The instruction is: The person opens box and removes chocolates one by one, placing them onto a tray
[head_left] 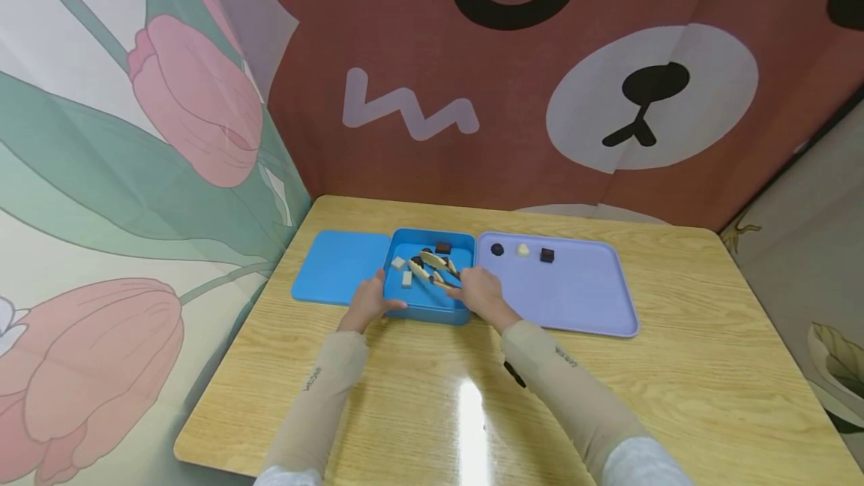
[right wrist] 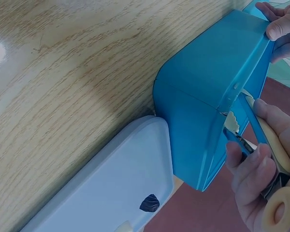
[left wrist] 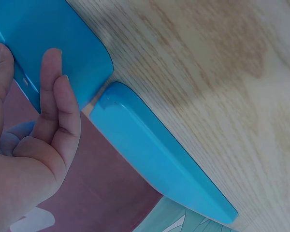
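Note:
My right hand (head_left: 482, 292) holds a pair of cream-coloured tongs (right wrist: 272, 140) with dark metal parts and a ring at the end. The tong tips reach down inside a blue box (head_left: 427, 314), among small chocolate-like pieces. Two pale blocks, a white block (head_left: 407, 279) and a whitish square (head_left: 398, 263), lie left of the tips; a dark brown block (head_left: 442, 247) is near the back wall. Whether the tongs pinch a piece I cannot tell. My left hand (head_left: 367, 301) grips the box at its front left corner, thumb along the front rim.
A flat blue lid (head_left: 340, 266) lies against the box on the left. To the right stands a lilac tray (head_left: 567, 298) bearing a dark round piece (head_left: 497, 249), a white piece (head_left: 523, 250) and a dark square (head_left: 547, 255) near its back edge. A printed cloth hangs behind the wooden table.

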A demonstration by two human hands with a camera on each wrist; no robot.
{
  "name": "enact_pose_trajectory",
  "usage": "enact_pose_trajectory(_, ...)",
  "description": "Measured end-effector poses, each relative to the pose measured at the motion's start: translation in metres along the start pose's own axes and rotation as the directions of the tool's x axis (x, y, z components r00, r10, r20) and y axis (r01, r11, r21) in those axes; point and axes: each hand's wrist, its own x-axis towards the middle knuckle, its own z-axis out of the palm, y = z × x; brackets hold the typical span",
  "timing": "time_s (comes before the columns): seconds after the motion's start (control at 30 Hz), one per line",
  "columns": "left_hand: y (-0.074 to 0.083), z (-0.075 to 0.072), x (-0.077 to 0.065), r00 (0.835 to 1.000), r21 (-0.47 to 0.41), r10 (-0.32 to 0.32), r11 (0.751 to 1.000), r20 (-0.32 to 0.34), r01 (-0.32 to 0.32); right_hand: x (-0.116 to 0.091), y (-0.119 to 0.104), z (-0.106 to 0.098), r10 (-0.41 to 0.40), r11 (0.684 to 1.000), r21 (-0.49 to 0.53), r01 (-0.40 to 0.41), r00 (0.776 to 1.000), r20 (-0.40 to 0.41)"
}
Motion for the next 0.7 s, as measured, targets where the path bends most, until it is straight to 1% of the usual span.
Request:
enact_pose_trajectory(0.1,0.0006,-0.0001,-0.0009,1.000,-0.006,-0.004,1.000,-0.003,0.004,-0.0005,0.0009,0.0006,-0.005,1.000,0.011,0.005,1.000,-0.009)
enact_pose_trajectory(0.4,0.0008,0.0008,-0.0018,1.000,-0.013,-0.002,1.000,-0.011,0.001,-0.0042,0.0041,-0.0006,0.034,0.998,0.053,-0.034,0.999,0.001)
enact_pose_trajectory(0.7,0.0001,0.0009,-0.0014,1.000,-0.004,0.011,1.000,-0.016,-0.011,-0.0096,0.0097,-0.0020,0.019,0.996,0.090,-0.016,0.999,-0.034)
